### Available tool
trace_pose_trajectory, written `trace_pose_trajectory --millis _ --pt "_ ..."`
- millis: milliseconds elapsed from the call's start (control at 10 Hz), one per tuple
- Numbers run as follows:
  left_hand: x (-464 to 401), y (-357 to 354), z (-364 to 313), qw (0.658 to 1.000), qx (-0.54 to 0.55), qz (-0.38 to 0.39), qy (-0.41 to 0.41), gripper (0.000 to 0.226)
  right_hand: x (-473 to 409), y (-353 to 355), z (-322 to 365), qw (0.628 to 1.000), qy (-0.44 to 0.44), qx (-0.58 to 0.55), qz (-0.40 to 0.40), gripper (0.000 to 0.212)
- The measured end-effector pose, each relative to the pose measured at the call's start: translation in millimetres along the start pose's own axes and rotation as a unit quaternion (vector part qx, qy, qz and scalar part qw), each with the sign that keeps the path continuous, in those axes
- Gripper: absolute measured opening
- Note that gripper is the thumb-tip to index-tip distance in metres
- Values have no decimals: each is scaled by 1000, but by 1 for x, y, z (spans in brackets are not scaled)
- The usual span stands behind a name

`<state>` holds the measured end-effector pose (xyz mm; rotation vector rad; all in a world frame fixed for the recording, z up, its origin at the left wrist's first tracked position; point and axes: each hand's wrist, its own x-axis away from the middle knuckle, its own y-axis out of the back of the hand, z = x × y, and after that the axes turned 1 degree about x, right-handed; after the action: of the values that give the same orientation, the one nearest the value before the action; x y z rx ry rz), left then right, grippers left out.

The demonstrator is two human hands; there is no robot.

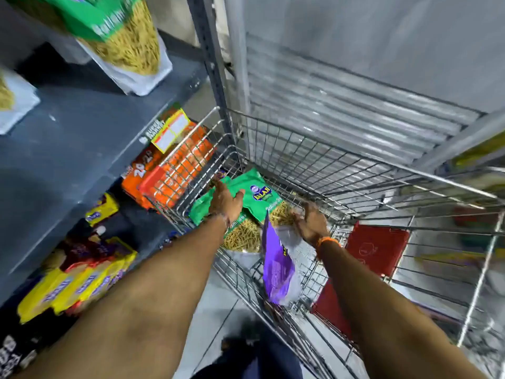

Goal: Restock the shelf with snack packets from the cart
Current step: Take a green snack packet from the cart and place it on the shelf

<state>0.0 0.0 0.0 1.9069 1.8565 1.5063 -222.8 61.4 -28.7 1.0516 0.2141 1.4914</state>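
- Step in hand: pickup from the cart [322,160], judged from both arms reaching into the basket.
- The left hand [225,201] lies spread on the green snack packets [259,196] at the basket bottom; fingers not closed around one.
- The right hand [311,220] touches the packets' clear lower edge; its grasp cannot be determined.
- A purple packet [277,272] stands between the forearms.
- Next move: close both hands on one green packet, lift it clear of the wire wall, and carry it left to the shelf [82,127], where matching packets [123,36] stand.

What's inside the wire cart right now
Green snack packets lie on the cart floor, with a purple packet standing nearer. The left hand rests on the green ones, the right hand beside them. Anything beneath is hidden.
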Motion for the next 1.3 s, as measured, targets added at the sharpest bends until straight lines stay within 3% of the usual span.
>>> trace_pose_trajectory --millis 100,200,300,400,600,700,800,900,1000,1100,1200,1300 --pt "-17 -14 -1 993 78 -39 74 83 -21 -8 -7 998 -30 -19 58 48" --pt "-39 -39 1 966 189 -80 156 65 -48 -19 -23 993 -56 -32 96 37" --pt "-52 -53 5 947 259 -39 189 64 -59 -26 -30 991 -67 -32 110 43" --pt "-66 -68 7 891 387 6 237 62 -77 -30 -30 976 -60 -55 202 46" --pt "-65 -72 3 889 358 -52 283 58 -92 -32 -51 975 -96 3 199 48" --pt "-63 -69 2 872 388 -38 296 60 -84 -23 -39 971 -115 1 208 54" --pt "-49 -55 -5 848 452 -13 277 55 -71 -14 -17 976 -82 -1 202 68" --pt "-38 -36 -14 844 462 -21 270 57 -56 -2 1 981 -70 -21 181 68" --pt "-16 -3 -25 814 520 6 259 61 -29 19 29 982 -8 -103 160 75" --pt "0 13 -33 805 551 5 220 54 -10 33 49 980 39 -139 134 86" --pt "38 55 -45 796 578 -33 177 37 17 49 82 984 107 -124 67 83" --pt "60 84 -50 804 577 -25 142 37 30 58 103 981 144 -125 41 89"
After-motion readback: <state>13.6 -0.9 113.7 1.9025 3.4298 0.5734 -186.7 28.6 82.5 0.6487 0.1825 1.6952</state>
